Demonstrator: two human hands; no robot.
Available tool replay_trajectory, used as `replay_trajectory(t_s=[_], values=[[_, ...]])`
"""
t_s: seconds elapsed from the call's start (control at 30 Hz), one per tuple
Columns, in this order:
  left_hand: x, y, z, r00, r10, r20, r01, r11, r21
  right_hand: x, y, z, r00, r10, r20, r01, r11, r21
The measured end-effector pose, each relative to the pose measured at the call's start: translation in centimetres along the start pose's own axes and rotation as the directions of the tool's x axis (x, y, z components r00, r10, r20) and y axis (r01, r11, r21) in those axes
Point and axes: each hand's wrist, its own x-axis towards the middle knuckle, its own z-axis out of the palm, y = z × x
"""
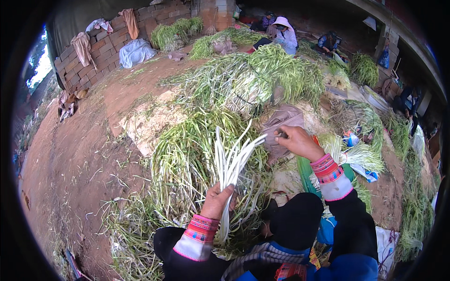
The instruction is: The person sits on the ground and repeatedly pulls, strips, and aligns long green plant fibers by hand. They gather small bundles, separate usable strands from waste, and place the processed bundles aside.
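My left hand is closed around the lower part of a small bunch of pale, peeled leafy-vegetable stalks. Their white ends fan upward, and the tails hang below the fist. Just right of the stalk tips, my right hand is raised with thumb and forefinger slightly apart; nothing shows between them. Behind and beneath the bunch lies a big heap of unpeeled green stalks. More loose leaves and trimmings spread to the left of my knees.
Bundled white stalks lie at my right beside a green bag. Ahead rises a larger pile of stalks, with a brown cloth before it. People sit farther back. Bare earth extends left towards a brick wall.
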Motion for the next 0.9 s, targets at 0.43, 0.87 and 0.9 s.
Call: replay_trajectory(t_s=[0.43, 0.87, 0.9], values=[[2.4, -1.7, 1.0, 0.998, 0.054, 0.03, -0.049, 0.991, -0.125, -0.6, -4.9, 10.3, 0.952, -0.016, 0.305, -0.254, 0.515, 0.819], [4.0, -1.8, 1.7, 0.959, 0.198, -0.204, -0.217, 0.974, -0.071, -0.7, -4.6, 11.5, 0.936, 0.231, 0.265, -0.291, 0.088, 0.953], [4.1, -1.8, 1.6, 0.959, 0.182, -0.219, -0.2, 0.978, -0.063, -0.7, -4.6, 11.6, 0.945, 0.227, 0.234, -0.257, 0.075, 0.964]])
